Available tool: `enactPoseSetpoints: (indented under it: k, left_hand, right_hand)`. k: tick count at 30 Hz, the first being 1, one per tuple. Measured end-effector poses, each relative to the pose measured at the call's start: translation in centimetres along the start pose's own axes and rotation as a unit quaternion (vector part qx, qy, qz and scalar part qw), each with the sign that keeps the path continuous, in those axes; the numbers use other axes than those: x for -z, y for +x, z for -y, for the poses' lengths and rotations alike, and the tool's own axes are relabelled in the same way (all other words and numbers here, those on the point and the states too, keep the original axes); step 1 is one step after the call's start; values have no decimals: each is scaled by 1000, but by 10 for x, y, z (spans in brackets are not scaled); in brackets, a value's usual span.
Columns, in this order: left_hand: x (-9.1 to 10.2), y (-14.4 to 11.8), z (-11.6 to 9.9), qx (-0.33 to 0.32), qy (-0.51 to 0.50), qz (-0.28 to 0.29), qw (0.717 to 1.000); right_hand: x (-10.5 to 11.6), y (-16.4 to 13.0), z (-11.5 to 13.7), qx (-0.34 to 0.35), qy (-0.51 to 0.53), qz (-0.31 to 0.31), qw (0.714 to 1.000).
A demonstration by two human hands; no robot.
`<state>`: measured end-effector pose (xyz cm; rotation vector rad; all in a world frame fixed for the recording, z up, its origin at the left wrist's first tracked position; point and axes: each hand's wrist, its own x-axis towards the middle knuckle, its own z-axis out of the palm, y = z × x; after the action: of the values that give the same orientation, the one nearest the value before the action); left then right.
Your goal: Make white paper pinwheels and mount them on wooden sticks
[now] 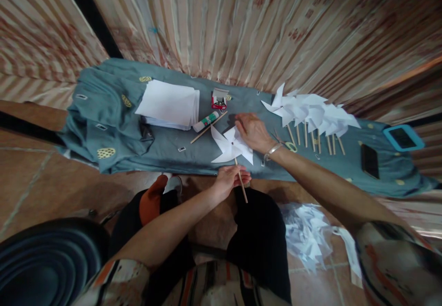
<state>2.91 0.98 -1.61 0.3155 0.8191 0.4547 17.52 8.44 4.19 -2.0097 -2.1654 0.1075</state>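
Observation:
A white paper pinwheel (230, 146) on a thin wooden stick is in front of me at the near edge of the cloth. My left hand (228, 179) grips its stick below the blades, and the lower end sticks out past my fingers. My right hand (253, 132), wearing a bracelet, is at the upper right blade. Its fingers are loosely bent and reach to the paper, and the hand covers part of that blade. Just left of the pinwheel lie a glue stick (206, 120) and a loose wooden stick (196, 138).
A stack of white paper (169, 103) lies left, beside a small red box of metal pins (219, 99). Several pinwheels (311, 108) overlap on the right. Scissors (290, 146), a dark phone (369, 161) and a blue-framed device (404, 138) lie there too. A plastic bag (307, 232) sits on the floor.

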Motion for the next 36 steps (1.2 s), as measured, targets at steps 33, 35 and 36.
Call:
enactPoseSetpoints:
  k: [33,35,36]
  left_hand:
    - [-2,-1,-4,23,-9,-18,1000]
    - [-2,-1,-4,25,-10,-17,999]
    - [-2,-1,-4,25,-11,-17,999]
  right_hand:
    - [7,33,-35,96,18,236,967]
    - [3,32,-35,98,32,240,965]
    - [1,32,-35,100,39,242,964]
